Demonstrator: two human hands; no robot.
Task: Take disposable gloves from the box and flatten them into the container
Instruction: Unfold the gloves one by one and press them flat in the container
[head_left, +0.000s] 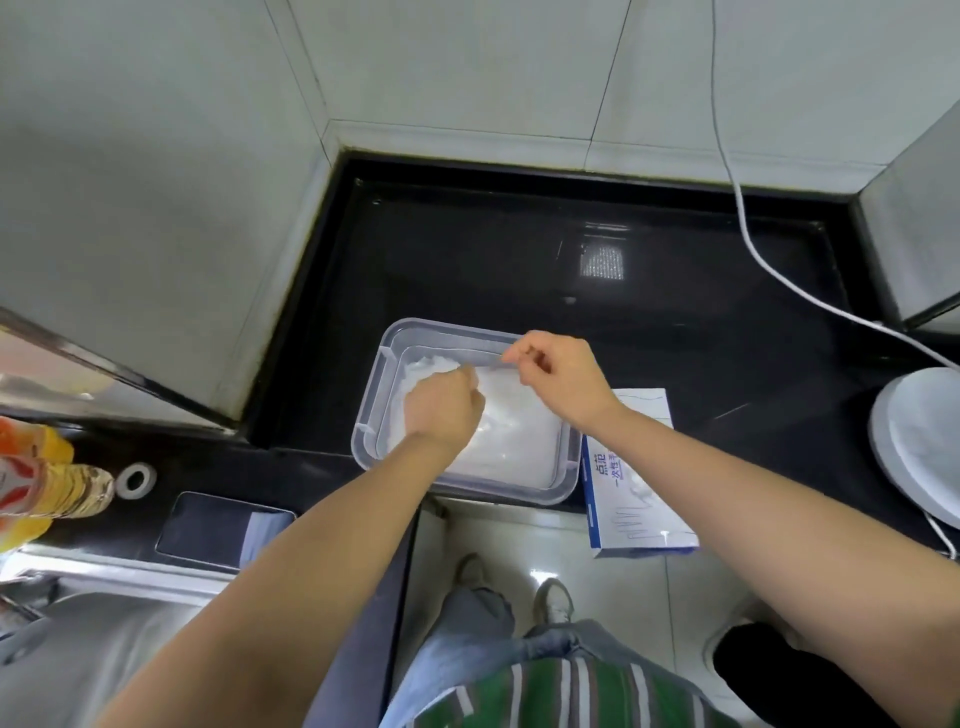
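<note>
Pile of translucent white disposable gloves (514, 441) lies flat in clear rectangular plastic container (370, 410), covering most of its floor. Container sits on glossy black bench (467, 260), at the near edge.

Left hand (441, 410) inside container, low over left part of the pile, knuckles up, fingers curled under. Fingertips at its far side seem to pinch one thin glove (491, 364).

Right hand (563, 379) over far right part of container, fingers curled, thumb and forefinger pinching the other end of the same glove. Film drawn in a line between the two hands, just inside the far rim.

White-and-blue cardboard glove box (636, 483) just right of container, lying flat, near end overhanging bench edge; right forearm crosses its far corner.

Further out: white cable (748, 244) trailing across bench at far right. Dark phone (218, 527) and small roll of tape (136, 478) on bench at left; yellow bottle (52, 483) at the left edge.
</note>
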